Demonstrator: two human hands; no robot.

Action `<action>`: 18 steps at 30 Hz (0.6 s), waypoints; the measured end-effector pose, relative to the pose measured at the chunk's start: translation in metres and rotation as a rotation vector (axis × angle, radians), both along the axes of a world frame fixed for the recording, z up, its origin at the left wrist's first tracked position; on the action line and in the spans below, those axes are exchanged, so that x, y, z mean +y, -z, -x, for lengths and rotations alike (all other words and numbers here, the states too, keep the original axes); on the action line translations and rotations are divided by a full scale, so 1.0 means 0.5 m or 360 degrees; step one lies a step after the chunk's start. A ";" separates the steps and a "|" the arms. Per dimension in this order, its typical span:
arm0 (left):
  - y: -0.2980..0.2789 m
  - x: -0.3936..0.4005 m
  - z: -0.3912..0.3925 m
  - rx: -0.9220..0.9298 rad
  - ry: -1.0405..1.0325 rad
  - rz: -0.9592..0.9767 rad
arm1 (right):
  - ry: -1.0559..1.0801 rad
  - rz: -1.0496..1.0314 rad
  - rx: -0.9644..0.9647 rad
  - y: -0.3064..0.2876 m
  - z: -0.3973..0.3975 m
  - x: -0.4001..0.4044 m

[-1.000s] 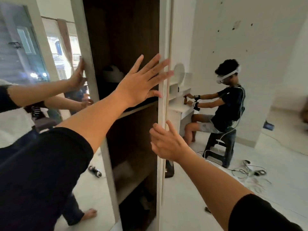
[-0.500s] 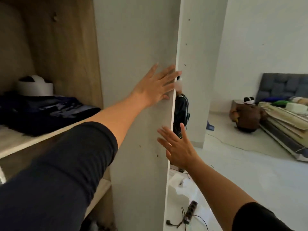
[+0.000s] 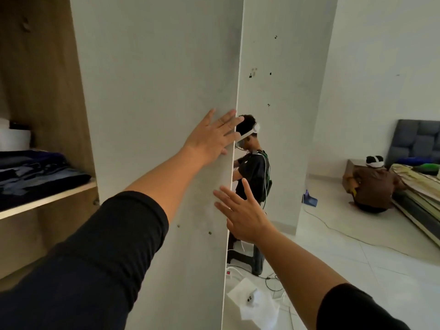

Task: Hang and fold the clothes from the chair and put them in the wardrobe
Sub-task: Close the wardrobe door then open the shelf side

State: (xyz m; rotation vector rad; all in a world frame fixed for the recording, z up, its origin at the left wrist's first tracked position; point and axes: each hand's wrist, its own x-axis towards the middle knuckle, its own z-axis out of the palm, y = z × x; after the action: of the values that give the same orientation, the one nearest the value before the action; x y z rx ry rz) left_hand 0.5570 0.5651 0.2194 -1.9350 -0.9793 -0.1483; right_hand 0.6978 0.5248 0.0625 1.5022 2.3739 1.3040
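Note:
The pale grey wardrobe door (image 3: 152, 115) stands open in front of me, edge-on at its right side. My left hand (image 3: 212, 136) lies flat on the door's inner face near that edge, fingers spread. My right hand (image 3: 242, 213) is open lower down, just beside the door's edge, holding nothing. To the left, the wooden wardrobe interior shows a shelf (image 3: 47, 201) with folded dark clothes (image 3: 33, 175) and a white object (image 3: 14, 139) behind them. The chair is out of view.
A person with a white headset (image 3: 252, 167) sits beyond the door by a white wall. Another person in brown (image 3: 373, 186) crouches near a mattress (image 3: 419, 186) at right. Cables, a power strip and white paper (image 3: 257, 303) lie on the tiled floor.
The view has swung from the mirrored door front to the door's inner face and the wardrobe shelf. Both hands stay open near the door's edge; the door has swung further open.

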 end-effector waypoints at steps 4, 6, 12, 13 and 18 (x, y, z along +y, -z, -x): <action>-0.001 0.030 -0.026 -0.0029 -0.0077 0.0039 | -0.0051 0.0016 0.0076 0.004 -0.014 0.037; 0.000 0.038 -0.032 -0.0061 -0.0103 0.0065 | -0.0088 0.0025 0.0065 0.004 -0.022 0.052; 0.025 0.041 0.007 -0.0349 -0.0242 0.0173 | -0.0203 -0.0031 0.0102 0.007 -0.021 0.077; 0.030 0.036 0.026 -0.0460 -0.0307 0.0177 | -0.0239 -0.0035 0.0129 0.006 -0.013 0.077; 0.074 -0.030 0.170 -0.0744 -0.0756 0.0125 | -0.0414 0.0021 0.0261 0.006 0.060 0.069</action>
State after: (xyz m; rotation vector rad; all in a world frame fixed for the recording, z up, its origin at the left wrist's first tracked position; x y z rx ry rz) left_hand 0.4721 0.5499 0.1821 -1.7123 -1.7487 -0.2981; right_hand 0.6679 0.5591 0.0596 1.3835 2.7544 1.2492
